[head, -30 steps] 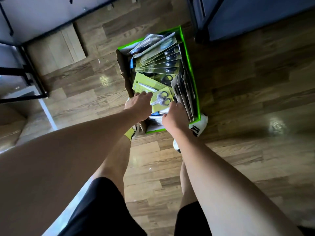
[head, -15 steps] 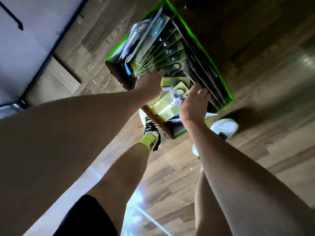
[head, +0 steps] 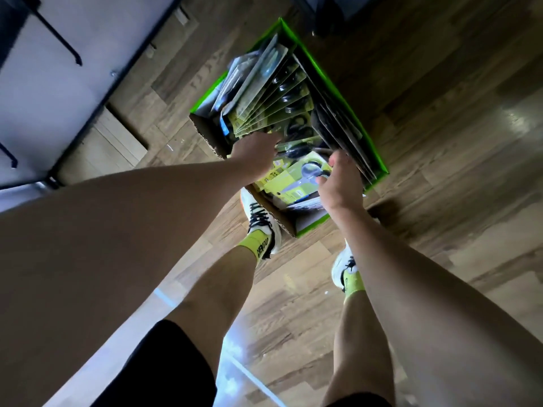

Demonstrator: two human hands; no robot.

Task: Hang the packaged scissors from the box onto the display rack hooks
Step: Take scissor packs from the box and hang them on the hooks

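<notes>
A green-edged cardboard box [head: 329,80] stands on the wood floor, full of packaged scissors on yellow-green cards [head: 273,98] stacked on edge. Both my hands reach into its near end. My left hand [head: 255,154] lies over the packs at the box's left side, its fingers curled down among them. My right hand [head: 340,183] grips a yellow-green scissors pack [head: 293,179] lying near the front, thumb and fingers around its right end. The display rack [head: 58,45], a pale panel with black hooks, fills the upper left.
My two feet in white shoes [head: 261,221] and yellow socks stand just in front of the box. A flat cardboard piece [head: 114,142] lies by the rack's base. A dark fixture leg [head: 329,22] stands beyond the box. Open floor extends to the right.
The view has tilted and swung. My right hand has closed around the front scissors pack, and my left hand has shifted slightly among the packs on the left.
</notes>
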